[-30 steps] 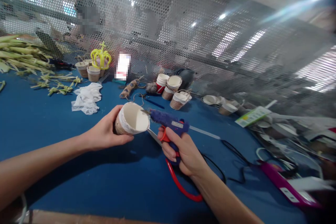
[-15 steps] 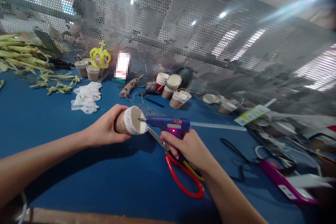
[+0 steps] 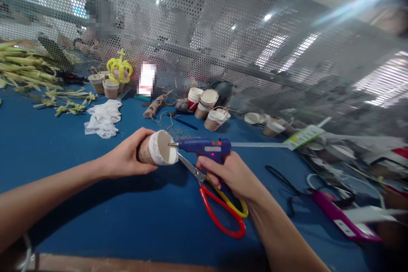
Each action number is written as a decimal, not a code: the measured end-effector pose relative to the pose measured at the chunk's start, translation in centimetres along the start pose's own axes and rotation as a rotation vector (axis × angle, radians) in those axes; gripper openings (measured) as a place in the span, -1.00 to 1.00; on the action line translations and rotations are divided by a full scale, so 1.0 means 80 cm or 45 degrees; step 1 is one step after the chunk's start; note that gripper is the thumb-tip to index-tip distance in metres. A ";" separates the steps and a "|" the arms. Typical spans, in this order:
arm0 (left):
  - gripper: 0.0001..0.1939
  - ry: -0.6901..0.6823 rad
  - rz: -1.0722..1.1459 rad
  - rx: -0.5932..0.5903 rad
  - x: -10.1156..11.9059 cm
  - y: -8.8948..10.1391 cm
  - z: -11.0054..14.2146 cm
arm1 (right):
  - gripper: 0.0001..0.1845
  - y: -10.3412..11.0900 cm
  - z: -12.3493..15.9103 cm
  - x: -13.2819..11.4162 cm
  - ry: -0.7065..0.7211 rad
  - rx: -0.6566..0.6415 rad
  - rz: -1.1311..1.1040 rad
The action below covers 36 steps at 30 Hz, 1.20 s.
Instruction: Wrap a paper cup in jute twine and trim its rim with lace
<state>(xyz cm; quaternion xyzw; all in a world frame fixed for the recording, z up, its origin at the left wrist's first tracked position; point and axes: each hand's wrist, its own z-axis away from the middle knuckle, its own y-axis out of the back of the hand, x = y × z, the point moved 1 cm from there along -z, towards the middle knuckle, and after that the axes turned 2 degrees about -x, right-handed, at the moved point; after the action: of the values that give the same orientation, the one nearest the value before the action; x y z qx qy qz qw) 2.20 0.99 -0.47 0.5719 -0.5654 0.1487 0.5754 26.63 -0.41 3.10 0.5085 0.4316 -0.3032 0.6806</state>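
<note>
Wrapped in twine with a white lace band at its rim, a paper cup (image 3: 156, 148) lies tilted in my left hand (image 3: 129, 157), its mouth turned right. My right hand (image 3: 231, 174) is closed around the grip of a blue glue gun (image 3: 200, 146). The metal nozzle is at the cup's mouth, by the inner wall; whether it touches I cannot tell. A long clear glue stick (image 3: 259, 145) sticks out of the gun's back. Below the gun, scissors (image 3: 219, 210) with one red and one yellow handle lie on the blue table, partly behind my right hand.
Several wrapped cups (image 3: 216, 119) stand along the perforated metal screen (image 3: 242, 46). White lace cloth (image 3: 103, 117), a twine bundle (image 3: 156, 105) and a yellow crown (image 3: 120, 70) are on the left. A purple power strip (image 3: 344, 219) with a black cord lies at the right.
The glue gun has levelled out and its red light now shows. The cup has rolled so its mouth faces more to the right. The scissors have come into fuller view.
</note>
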 end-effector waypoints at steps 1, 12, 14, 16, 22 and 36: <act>-0.43 0.001 -0.001 -0.004 0.000 0.000 0.000 | -0.69 0.000 0.001 0.000 -0.004 -0.012 -0.007; -0.38 0.058 0.114 -0.052 -0.005 0.002 -0.001 | -0.68 0.008 0.004 -0.001 0.084 0.058 0.053; -0.38 0.066 0.118 -0.053 -0.005 0.002 -0.001 | -0.68 0.007 0.005 -0.003 0.045 0.034 0.061; -0.38 0.058 0.109 -0.050 -0.004 0.002 -0.002 | -0.68 0.005 0.006 -0.005 0.028 0.013 0.043; -0.33 0.044 0.114 -0.007 -0.008 -0.002 -0.002 | -0.71 0.004 0.004 0.002 0.067 0.019 -0.382; -0.27 -0.007 0.377 0.090 0.001 -0.008 0.001 | -0.82 -0.031 -0.015 0.011 -0.264 -0.203 -1.266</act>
<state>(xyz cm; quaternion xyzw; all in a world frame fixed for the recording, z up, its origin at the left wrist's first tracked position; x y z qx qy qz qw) 2.70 0.69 -0.71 0.5026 -0.6395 0.2501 0.5252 24.56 -0.01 1.07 0.1554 0.5732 -0.6053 0.5300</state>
